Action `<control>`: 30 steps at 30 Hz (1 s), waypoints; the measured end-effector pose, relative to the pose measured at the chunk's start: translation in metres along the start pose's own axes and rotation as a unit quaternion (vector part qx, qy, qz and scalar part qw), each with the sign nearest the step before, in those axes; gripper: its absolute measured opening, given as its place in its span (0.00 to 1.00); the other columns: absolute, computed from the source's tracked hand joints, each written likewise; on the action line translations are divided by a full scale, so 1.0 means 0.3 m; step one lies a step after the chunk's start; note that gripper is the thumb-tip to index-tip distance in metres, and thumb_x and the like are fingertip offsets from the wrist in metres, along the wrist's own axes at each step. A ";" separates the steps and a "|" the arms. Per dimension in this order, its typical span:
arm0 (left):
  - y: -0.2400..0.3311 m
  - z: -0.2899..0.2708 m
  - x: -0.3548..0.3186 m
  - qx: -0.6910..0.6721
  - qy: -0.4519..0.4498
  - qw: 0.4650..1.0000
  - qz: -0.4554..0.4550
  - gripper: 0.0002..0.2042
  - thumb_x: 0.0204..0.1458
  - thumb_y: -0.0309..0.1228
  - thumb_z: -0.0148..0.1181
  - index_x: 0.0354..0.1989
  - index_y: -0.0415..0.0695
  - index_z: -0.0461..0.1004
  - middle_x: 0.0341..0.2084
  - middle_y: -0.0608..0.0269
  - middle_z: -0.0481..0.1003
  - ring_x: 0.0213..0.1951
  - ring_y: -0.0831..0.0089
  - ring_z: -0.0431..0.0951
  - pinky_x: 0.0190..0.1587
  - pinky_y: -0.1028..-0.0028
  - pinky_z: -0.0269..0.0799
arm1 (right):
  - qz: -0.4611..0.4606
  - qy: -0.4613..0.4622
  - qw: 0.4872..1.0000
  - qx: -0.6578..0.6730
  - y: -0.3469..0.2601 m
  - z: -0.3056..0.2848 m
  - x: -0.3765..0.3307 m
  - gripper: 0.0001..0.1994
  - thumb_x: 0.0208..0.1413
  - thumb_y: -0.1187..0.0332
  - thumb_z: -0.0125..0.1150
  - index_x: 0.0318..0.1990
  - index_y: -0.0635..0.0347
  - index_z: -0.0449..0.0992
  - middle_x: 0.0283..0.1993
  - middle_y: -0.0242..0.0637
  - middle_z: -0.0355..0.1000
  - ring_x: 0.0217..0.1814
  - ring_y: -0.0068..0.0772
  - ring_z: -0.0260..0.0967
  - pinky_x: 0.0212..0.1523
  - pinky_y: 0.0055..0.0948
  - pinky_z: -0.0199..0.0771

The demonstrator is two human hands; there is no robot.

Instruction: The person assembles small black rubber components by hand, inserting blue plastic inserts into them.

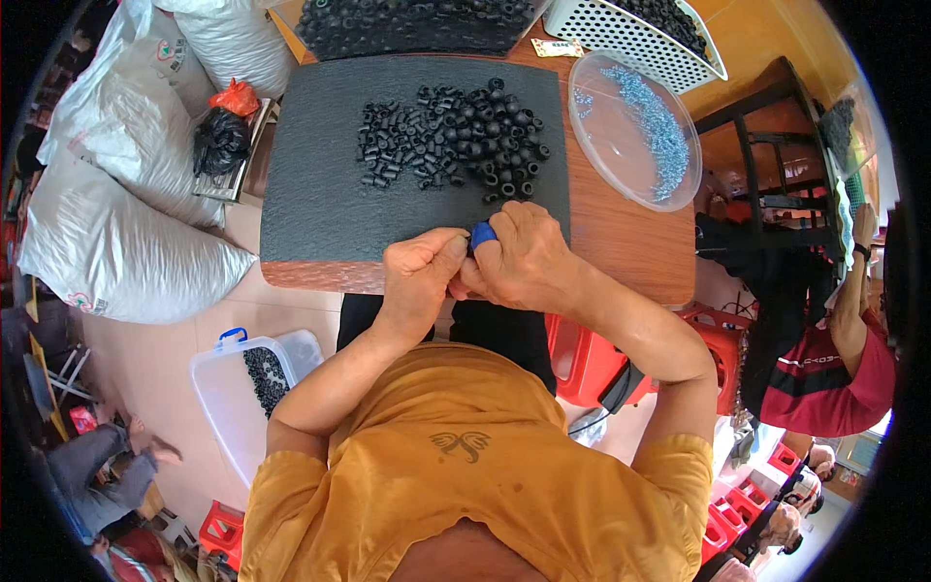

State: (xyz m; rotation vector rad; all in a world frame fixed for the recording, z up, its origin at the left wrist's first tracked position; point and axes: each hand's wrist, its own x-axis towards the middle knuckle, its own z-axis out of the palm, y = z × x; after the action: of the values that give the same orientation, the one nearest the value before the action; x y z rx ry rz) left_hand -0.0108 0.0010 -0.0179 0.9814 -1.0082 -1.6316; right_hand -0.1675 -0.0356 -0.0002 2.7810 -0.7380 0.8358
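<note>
My left hand (422,274) and my right hand (529,257) meet at the near edge of the dark mat (315,155), both with fingers closed. A blue wrap (482,236) covers a finger of my right hand. Something small and dark shows between the fingertips, but it is mostly hidden. Just beyond my hands, small black tube-like pieces (393,145) lie scattered on the mat. To their right is a heap of larger, rounded black caps (499,136) with open ends.
A round clear lid (621,179) of small bluish metal pieces lies on the wooden table (635,242). Beyond stand a white perforated basket (650,44) and a tray of black parts (417,24). White sacks (126,238) and a clear bin (228,398) are at left; a co-worker's arm (853,291) is at right.
</note>
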 end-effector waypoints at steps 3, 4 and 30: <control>0.004 -0.004 0.001 -0.026 0.002 1.000 -0.014 0.10 0.55 0.31 0.50 0.33 0.34 0.73 0.19 0.65 0.72 0.19 0.83 0.68 0.22 0.84 0.65 | 0.030 0.015 0.999 0.031 -0.011 0.006 -0.014 0.14 0.31 0.71 0.64 0.17 0.60 0.60 0.18 0.39 0.56 0.19 0.38 0.57 0.16 0.33 0.57; 0.009 -0.006 0.001 -0.048 0.005 0.998 -0.032 0.10 0.55 0.31 0.51 0.33 0.34 0.73 0.19 0.65 0.72 0.20 0.83 0.68 0.23 0.84 0.65 | 0.055 0.037 0.997 0.050 -0.014 0.006 -0.013 0.15 0.32 0.71 0.64 0.19 0.61 0.60 0.20 0.40 0.57 0.20 0.39 0.57 0.17 0.34 0.58; 0.008 -0.041 0.026 0.211 -0.018 0.969 0.126 0.06 0.51 0.24 0.54 0.31 0.33 0.74 0.20 0.65 0.73 0.19 0.84 0.69 0.21 0.84 0.66 | 0.100 -0.063 0.990 0.074 -0.020 -0.024 0.004 0.12 0.36 0.67 0.61 0.15 0.62 0.64 0.17 0.44 0.61 0.22 0.41 0.61 0.18 0.34 0.63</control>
State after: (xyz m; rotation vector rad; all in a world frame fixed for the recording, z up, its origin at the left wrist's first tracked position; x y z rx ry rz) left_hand -0.0005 -0.0090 -0.0209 1.0501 -1.4807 -1.2514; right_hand -0.1671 -0.0289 0.0066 2.9505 -1.0310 0.7809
